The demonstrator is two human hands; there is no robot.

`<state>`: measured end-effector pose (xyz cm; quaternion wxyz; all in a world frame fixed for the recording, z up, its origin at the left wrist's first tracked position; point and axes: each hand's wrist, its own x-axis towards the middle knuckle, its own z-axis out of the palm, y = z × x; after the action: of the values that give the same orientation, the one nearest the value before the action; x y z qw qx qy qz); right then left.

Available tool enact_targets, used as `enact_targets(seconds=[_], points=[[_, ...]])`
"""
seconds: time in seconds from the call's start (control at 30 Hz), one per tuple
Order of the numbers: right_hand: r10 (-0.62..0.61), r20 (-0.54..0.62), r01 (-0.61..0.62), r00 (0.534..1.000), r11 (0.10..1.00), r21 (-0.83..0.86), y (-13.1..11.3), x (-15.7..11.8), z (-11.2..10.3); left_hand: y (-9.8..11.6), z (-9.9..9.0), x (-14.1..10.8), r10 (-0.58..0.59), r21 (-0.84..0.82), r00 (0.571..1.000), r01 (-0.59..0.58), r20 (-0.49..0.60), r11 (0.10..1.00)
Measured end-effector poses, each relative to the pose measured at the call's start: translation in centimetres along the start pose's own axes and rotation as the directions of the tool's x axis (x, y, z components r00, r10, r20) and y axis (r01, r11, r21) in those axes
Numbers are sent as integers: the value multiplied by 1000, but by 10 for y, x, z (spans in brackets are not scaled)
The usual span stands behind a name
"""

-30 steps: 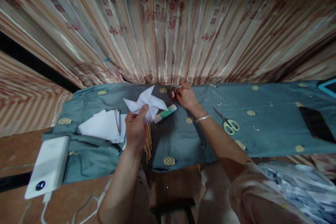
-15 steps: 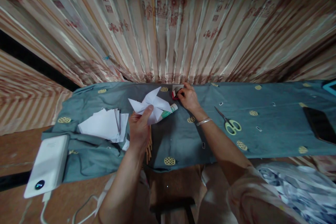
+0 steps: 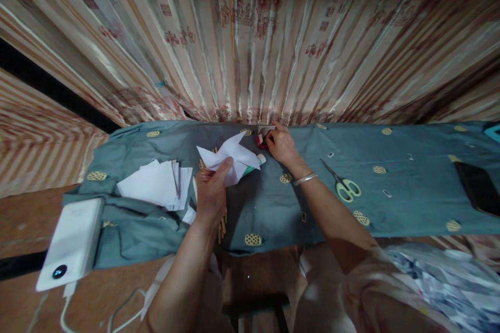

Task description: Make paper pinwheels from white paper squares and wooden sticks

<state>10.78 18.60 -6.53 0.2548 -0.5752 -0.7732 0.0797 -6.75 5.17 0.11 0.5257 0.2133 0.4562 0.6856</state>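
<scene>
The left hand (image 3: 211, 190) pinches the paper pinwheel (image 3: 239, 156) over the glue stick (image 3: 261, 158), where pressing hard could crease it, and I can't tell whether the right hand (image 3: 282, 145) grips anything at the red box (image 3: 260, 141)

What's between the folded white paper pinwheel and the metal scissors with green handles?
In the head view: the end of a green-and-white cylindrical tube, patterned teal cloth, then the right wrist with its silver bracelet.
</scene>
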Motion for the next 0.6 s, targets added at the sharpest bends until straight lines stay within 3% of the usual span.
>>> enact_targets(seconds=[0.33,0.47,0.6], points=[[-5,105,16,994,994,-104,-6,10,-7,1,0,0,13,8,1000,-13,-7,1000],[-26,44,29,999,996,-84,-7,6,-4,3,0,-2,8,-4,1000,-8,8,1000],[49,-35,-47,998,998,40,-3,0,0,2,-1,-1,6,-11,1000,-6,20,1000]])
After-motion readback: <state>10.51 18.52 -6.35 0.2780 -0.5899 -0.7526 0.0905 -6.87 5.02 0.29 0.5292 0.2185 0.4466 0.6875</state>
